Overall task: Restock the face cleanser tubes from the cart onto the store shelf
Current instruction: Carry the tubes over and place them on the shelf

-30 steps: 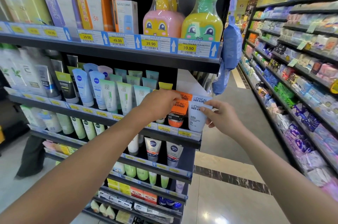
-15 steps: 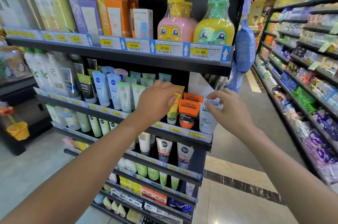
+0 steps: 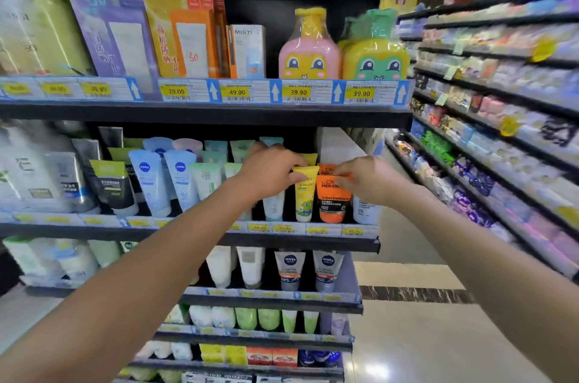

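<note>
1. The left hand [image 3: 269, 176] reaches into the second shelf [image 3: 282, 243] from the top. Its fingers [image 3: 289, 162] are curled over the top edge of the yellow tube [image 3: 304, 198], and the thumb lies across the front of the tube, so the tube is pinched at its crimped end.
2. The yellow tube stands upright, cap down, directly below the left fingertips. Its cap end is near the price strip [image 3: 313, 229].
3. The right hand [image 3: 368, 180] is level with the left hand. Its fingers [image 3: 341, 176] are curled and lie against the upper right corner of the orange tube [image 3: 332, 201]. Motion blur hides whether they pinch the tube or only touch it.
4. The orange tube stands upright, just beside the yellow tube, between the fingertips of the two hands and below them.
5. A white tube [image 3: 365, 212] stands below the right palm, partly hidden by it, on the outer side of the orange tube.
6. Two blue-capped tubes [image 3: 147, 182] stand in the same row, well to the outer side of the left fingers.
7. Two dark-labelled tubes [image 3: 289, 270] stand on the next shelf, below both sets of fingers.
</note>
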The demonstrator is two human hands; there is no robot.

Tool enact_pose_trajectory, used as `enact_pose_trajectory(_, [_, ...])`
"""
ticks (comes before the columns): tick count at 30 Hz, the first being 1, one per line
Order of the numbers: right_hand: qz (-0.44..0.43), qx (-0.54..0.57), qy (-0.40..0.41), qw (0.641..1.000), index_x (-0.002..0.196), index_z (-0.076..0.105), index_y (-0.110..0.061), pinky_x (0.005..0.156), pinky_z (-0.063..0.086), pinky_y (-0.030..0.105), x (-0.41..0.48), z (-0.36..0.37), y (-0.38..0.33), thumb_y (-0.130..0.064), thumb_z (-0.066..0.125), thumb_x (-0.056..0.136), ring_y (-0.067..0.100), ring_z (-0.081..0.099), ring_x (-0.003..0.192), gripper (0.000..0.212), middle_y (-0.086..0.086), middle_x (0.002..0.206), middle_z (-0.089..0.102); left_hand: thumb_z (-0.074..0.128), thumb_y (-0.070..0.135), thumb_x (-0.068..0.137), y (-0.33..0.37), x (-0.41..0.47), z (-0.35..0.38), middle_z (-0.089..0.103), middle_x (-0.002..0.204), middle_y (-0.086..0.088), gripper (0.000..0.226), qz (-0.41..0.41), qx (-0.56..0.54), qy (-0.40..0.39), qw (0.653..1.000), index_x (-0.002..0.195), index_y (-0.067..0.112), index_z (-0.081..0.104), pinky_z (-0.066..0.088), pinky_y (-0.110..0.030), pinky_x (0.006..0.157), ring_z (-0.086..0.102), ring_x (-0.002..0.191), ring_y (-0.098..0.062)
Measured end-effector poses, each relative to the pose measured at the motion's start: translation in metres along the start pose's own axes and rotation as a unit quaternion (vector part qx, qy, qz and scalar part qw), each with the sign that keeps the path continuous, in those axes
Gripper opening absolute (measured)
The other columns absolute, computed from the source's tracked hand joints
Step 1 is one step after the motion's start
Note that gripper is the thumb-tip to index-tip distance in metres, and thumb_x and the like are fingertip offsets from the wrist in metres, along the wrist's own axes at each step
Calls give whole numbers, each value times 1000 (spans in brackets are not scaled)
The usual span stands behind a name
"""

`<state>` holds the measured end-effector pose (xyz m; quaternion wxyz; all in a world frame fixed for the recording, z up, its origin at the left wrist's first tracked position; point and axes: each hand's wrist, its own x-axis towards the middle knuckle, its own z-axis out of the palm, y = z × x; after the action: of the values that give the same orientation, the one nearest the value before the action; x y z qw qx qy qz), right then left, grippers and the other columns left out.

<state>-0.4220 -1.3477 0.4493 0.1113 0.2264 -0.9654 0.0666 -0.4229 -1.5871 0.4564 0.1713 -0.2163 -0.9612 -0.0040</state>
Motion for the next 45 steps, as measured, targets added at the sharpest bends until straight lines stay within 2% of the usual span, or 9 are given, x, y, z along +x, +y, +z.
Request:
enact_pose_trajectory(9, [31,24,-49,998,121,73,-24,102,48,31,-1,-8,-8,-34,58,103,13,64,109,26,-9,124,71,67,53,93,-13,3,-8,73,121,9,36,18,-123,-41,991,124,34,71,38,-53,113,64,112,-18])
enact_pose_trajectory(19, [33,23,-68,997,108,75,-17,95,52,39,3,-7,-6,-23,55,103,18,65,98,21,-5,106,72,62,51,98,-12,-4,-18,64,139,13,39,18,-112,-63,991,133,34,66,29,-55,119,57,128,-17])
enact_pose_trajectory(21, [31,20,-69,997,111,75,-18,96,52,39,3,-8,-7,-24,56,102,19,65,101,22,-4,109,73,59,51,100,-17,-8,-19,62,141,14,40,27,-96,-51,994,137,35,63,38,-52,114,57,130,-17])
enact_pose_trajectory(28, [-1,87,96,992,120,72,-21,92,53,33,8,-9,-30,-31,58,101,13,67,102,26,-5,113,73,49,54,103,-61,-34,-33,65,138,8,44,8,-28,6,1000,141,35,57,45,-48,104,58,127,-19])
enact_pose_trajectory(34, [-54,56,75,994,128,66,-28,90,53,35,34,-8,-82,-46,54,100,10,64,105,35,-13,119,71,56,63,95,-88,-50,-43,64,138,11,50,-30,23,-19,999,140,40,58,36,-48,108,55,129,-19])
enact_pose_trajectory(38, [-43,15,-1,999,95,69,-30,72,49,33,53,-4,-101,-42,53,101,13,60,79,22,-10,92,71,61,49,98,-96,-49,-39,68,130,9,37,-40,25,-60,997,134,41,62,29,-49,111,56,124,-21])
enact_pose_trajectory(40, [-35,8,-43,998,67,49,-33,59,37,31,58,-1,-105,-34,51,104,10,46,65,37,-9,67,52,61,42,100,-98,-47,-36,70,125,10,30,-39,12,-64,997,130,39,66,28,-49,112,58,120,-21])
enact_pose_trajectory(42, [-33,22,-63,997,64,34,-36,55,28,28,60,-1,-108,-28,50,106,4,35,61,46,-10,63,38,60,35,102,-102,-47,-35,72,119,13,24,-37,-7,-59,998,123,36,71,28,-49,112,62,114,-20])
enact_pose_trajectory(45, [-23,32,-79,996,65,45,-26,59,33,34,61,-3,-108,-27,51,105,11,42,61,41,-3,63,44,59,31,102,-106,-47,-36,74,112,17,21,-33,-33,-61,997,116,34,74,29,-48,110,64,108,-17])
